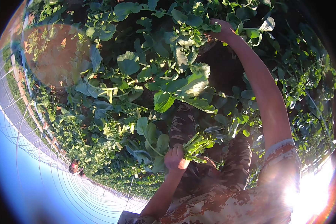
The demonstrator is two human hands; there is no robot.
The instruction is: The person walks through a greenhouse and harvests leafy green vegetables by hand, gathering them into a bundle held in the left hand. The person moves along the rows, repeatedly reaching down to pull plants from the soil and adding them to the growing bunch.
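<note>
My left hand (175, 158) is closed around a bunch of cut green stalks (197, 147), held low in front of my thighs. The stalk ends stick out to the right of my fist, and broad leaves (151, 134) hang out on its other side. Far forward, my right arm stretches out, and my right hand (221, 30) is in among leafy brassica-like plants (190, 39). Leaves cover its fingertips, so what they grip is hidden. A large sunlit leaf (194, 85) spreads between the two hands, above my camouflage trouser leg (182, 123).
Dense leafy plants (106, 109) grow around me, with dark shaded soil (226, 67) beside my right forearm. Thin curved hoops (19, 126) line the field's left edge, along a paved strip (1, 81). Another person (74, 167) is far off at lower left. Sun glare whitens the lower right.
</note>
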